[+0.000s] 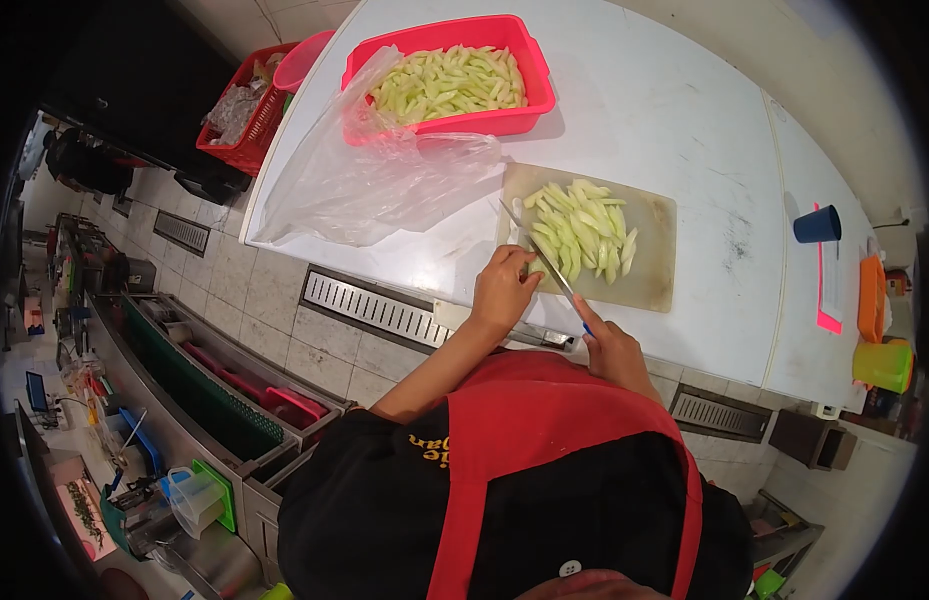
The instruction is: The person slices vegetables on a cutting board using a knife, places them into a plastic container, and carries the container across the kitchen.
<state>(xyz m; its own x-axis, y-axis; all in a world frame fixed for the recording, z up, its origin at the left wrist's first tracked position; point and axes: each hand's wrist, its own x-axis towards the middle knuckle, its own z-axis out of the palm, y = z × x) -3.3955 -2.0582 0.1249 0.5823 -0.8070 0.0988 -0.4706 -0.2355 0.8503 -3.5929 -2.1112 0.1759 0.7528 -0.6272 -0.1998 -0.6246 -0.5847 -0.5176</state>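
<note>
My right hand [612, 347] is closed around the blue handle of a kitchen knife [550, 262], its blade slanting up and left over the cutting board [656, 250]. Just left of the blade, my left hand [504, 288] has its fingers curled and pressed together at the board's near left corner. A pale green vegetable piece [536, 267] shows at those fingertips, mostly hidden by them. Right of the knife lies a pile of pale green cut vegetable strips [584, 222], spread over the middle of the board.
Behind the board, a red plastic tub [534, 117] holds many similar strips. A clear plastic bag [384, 190] drapes from it across the white table [624, 90]. A dark blue cup [817, 225] and a yellow-green container [882, 367] stand right. A red basket [252, 140] is beyond the left edge.
</note>
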